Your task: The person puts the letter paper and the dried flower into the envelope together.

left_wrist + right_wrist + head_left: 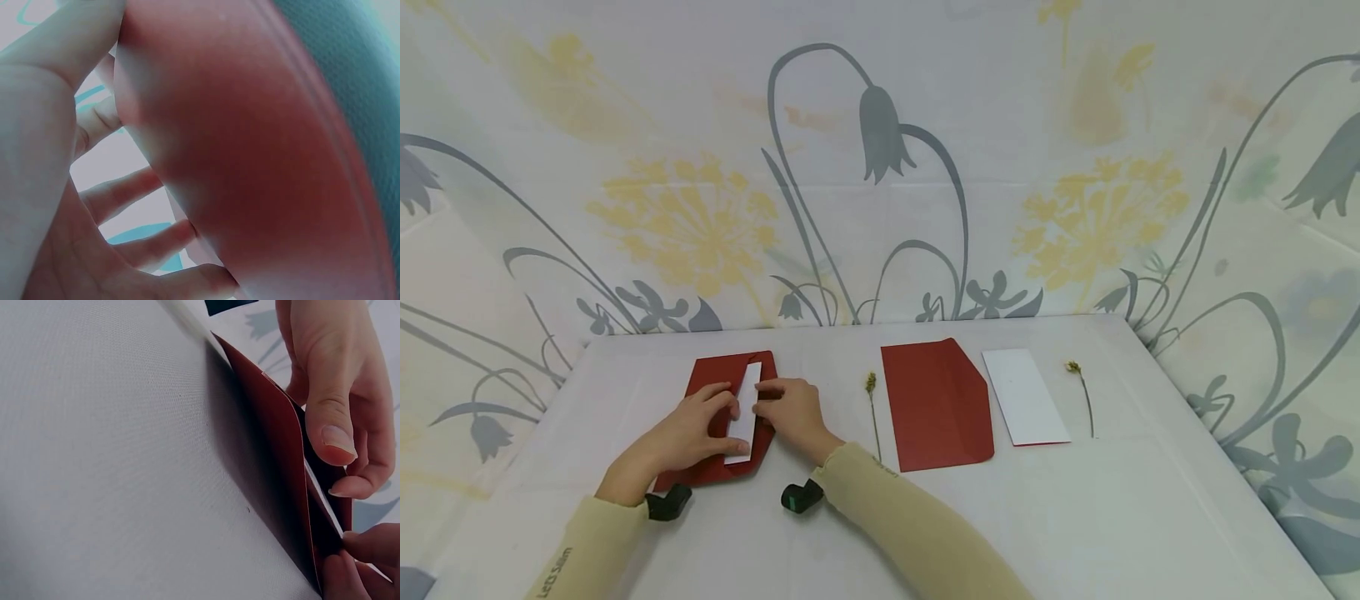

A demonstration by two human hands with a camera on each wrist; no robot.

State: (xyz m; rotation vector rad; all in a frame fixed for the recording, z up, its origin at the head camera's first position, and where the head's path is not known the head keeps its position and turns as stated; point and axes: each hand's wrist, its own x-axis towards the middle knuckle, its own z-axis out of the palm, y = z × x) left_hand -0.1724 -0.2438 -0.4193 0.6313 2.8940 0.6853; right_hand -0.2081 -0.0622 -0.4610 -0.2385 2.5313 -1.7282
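Note:
On the left of the table lies a red envelope [702, 379], with a narrow white strip of a card [749, 408] showing at its opening. My left hand [696, 429] rests over the envelope, its thumb by the card's near end and its fingers along the card's left side. In the left wrist view, its fingers [144, 187] reach fairly straight to the red paper. From the other side my right hand [793, 412] pinches the card's right edge. The right wrist view shows these fingertips [375, 544] at the card's thin white edge, inside the red opening.
Right of the hands lie a dried flower stem [873, 412], a second red envelope [928, 408], a white card [1025, 396] with a red lower edge, and another dried flower [1084, 396]. A floral cloth [880, 225] hangs behind the white table [1120, 517].

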